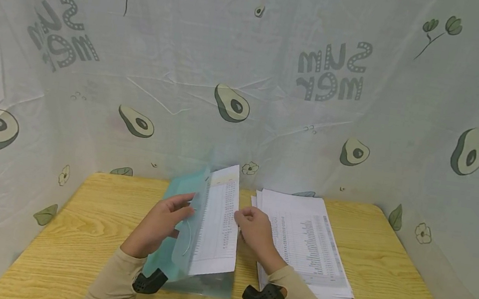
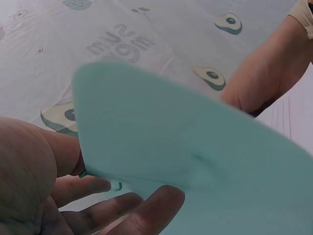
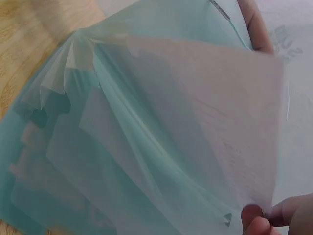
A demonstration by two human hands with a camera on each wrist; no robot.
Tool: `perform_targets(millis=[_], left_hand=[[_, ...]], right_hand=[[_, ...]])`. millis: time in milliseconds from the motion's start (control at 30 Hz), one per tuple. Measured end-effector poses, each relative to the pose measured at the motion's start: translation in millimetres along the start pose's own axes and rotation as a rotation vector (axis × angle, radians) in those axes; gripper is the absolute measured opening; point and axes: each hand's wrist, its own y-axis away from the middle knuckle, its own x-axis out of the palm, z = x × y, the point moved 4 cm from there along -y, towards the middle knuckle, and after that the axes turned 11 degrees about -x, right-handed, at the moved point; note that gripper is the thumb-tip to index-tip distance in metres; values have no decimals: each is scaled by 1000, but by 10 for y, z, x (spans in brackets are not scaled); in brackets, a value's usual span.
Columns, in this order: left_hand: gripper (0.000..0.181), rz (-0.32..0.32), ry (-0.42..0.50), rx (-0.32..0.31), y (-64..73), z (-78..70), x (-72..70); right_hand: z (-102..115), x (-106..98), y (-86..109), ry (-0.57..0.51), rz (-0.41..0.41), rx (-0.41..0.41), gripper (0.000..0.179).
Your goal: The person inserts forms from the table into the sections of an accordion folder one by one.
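Note:
A translucent teal expanding file folder stands partly open on the table. My left hand holds the edge of its flap, with several fingers loosely spread below the flap in the left wrist view. Between thumb and fingers, my right hand pinches the edge of a printed paper sheet. That sheet leans upright at the folder's opening, its left side behind the see-through plastic. In the right wrist view, pleats fan out at the folder's side and more papers show faintly through the plastic.
A stack of printed papers lies to the right of the folder, partly under my right forearm. The wooden table ends at a pale curtain with avocado prints, which hangs behind and at both sides.

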Motion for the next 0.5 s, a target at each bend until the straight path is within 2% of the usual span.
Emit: perform_targets(millis=[233, 500], left_hand=[[50, 15, 8, 4, -12, 9, 11], [50, -1, -3, 7, -25, 29, 22]], right_hand=[[14, -8, 4, -45, 27, 23, 17], [54, 92, -6, 28, 79, 11, 17]])
